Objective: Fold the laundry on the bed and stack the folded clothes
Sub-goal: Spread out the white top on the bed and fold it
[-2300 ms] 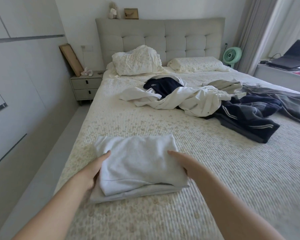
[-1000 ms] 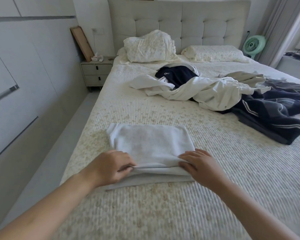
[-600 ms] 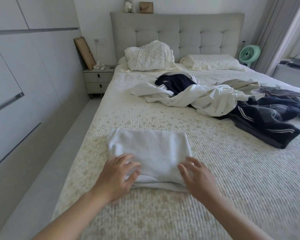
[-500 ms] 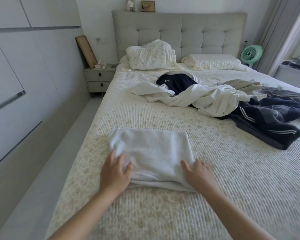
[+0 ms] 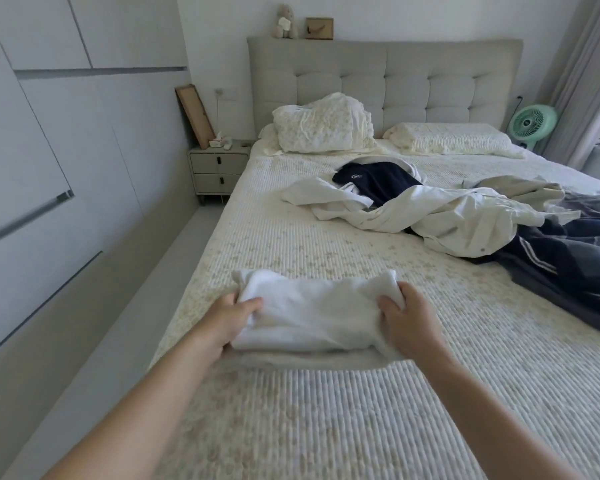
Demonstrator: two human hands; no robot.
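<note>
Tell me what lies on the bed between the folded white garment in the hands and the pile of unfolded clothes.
In the head view, nothing: only bare bedspread lies between the folded white garment and the unfolded pile.

White folded garment (image 5: 312, 313); cream speckled bedspread (image 5: 326, 427); navy striped clothing (image 5: 575, 271)

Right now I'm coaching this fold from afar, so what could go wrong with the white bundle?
The folded white cloth bundle is pinched only at its ends by the left hand and right hand, so its middle may sag and unfold. It sits close to the left edge of the cream quilted bed and might slide off.
</note>
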